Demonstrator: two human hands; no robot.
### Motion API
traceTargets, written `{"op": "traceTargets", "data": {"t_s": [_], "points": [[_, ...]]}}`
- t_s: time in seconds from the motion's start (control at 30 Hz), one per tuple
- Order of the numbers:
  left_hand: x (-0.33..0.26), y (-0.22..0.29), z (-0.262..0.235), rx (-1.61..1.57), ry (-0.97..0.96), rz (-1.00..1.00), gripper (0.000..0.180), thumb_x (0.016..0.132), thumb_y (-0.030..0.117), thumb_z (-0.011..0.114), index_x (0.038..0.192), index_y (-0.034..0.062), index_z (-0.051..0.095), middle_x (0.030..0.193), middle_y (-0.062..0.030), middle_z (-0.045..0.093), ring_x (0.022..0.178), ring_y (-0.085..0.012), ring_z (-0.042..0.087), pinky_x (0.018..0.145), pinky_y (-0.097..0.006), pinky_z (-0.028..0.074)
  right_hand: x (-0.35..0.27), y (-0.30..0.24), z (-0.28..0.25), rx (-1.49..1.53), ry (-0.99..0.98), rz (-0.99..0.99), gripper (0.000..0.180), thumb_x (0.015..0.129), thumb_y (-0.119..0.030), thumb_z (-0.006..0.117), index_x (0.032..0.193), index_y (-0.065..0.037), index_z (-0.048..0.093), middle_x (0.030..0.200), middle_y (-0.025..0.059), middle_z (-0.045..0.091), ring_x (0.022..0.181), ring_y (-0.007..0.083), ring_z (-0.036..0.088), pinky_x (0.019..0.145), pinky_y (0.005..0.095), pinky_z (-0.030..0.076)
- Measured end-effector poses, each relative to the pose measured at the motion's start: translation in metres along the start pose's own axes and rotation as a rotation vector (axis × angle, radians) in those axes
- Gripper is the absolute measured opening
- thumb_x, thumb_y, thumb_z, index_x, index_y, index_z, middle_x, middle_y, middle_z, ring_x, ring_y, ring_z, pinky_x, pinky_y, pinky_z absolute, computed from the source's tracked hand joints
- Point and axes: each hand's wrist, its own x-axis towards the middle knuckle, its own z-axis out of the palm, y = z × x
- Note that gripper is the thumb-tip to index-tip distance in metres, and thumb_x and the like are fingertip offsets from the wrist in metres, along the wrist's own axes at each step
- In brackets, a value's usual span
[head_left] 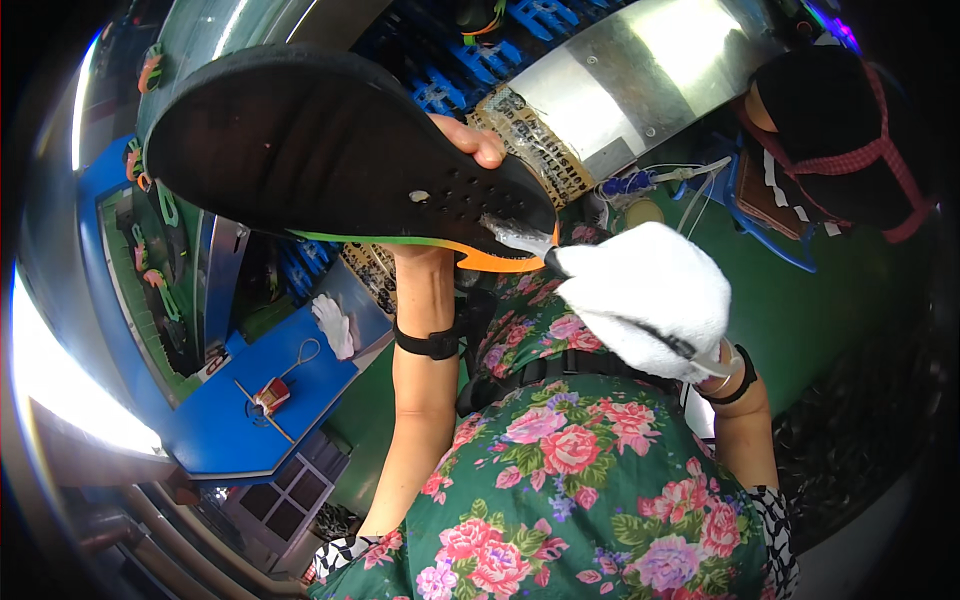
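A black shoe insole (300, 150) with a green and orange edge is held up, tilted, across the upper left of the view. My left hand (474, 140) is closed on its arch, fingers curled over the far edge; the rest of that hand is hidden behind it. Small holes dot the heel part, beside a pale spot. Over my right hand (645, 295) is a thick white glove. Closed in it is a slim tool (522, 240) with a black handle and a flat whitish tip, which meets the heel end. I cannot tell whether that tip is a blade or bristles.
A blue table (230, 445) at lower left bears a white glove (333, 326) and a small red box (270, 396). Farther left, a line (160, 250) carries colored pieces. Blue racks (545, 15) and a metal plate (590, 110) lie ahead. Another person (825, 130) sits at right.
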Motion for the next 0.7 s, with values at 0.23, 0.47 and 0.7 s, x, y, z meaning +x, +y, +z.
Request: {"op": "traceTargets", "data": {"t_s": [0.23,0.47,0.7], "points": [[-0.004,-0.002,-0.005,-0.100,0.010,-0.166,0.054,0.094,0.046,0.064,0.102,-0.0068,0.063,0.095,-0.0183,0.066,0.083,-0.0269,0.065,0.082,-0.041,0.049,0.003,0.020,-0.009,0.381,-0.141,-0.058,0.031,0.070,-0.001,0.080,0.100,-0.007,0.077,0.100,0.0107,0.076,0.076,0.0242,0.069,0.067,0.0338,0.056],[0.010,-0.001,-0.007,-0.221,-0.037,-0.334,0.051,0.093,0.044,0.067,0.111,-0.0034,0.063,0.097,-0.0154,0.065,0.085,-0.0272,0.065,0.076,-0.041,0.052,0.002,0.015,-0.002,0.085,-0.204,-0.206,0.032,0.073,-0.003,0.079,0.104,-0.008,0.077,0.100,0.0101,0.075,0.079,0.0252,0.069,0.064,0.0333,0.055],[-0.003,-0.023,-0.044,-0.329,-0.038,-0.382,0.094,0.085,0.082,0.043,0.138,0.0040,0.050,0.108,-0.0180,0.066,0.084,-0.0309,0.067,0.073,-0.044,0.056,0.011,0.022,0.000,-0.037,-0.222,-0.345,0.029,0.077,-0.008,0.079,0.106,-0.007,0.075,0.103,0.0110,0.075,0.079,0.0223,0.069,0.063,0.0311,0.056]]}}
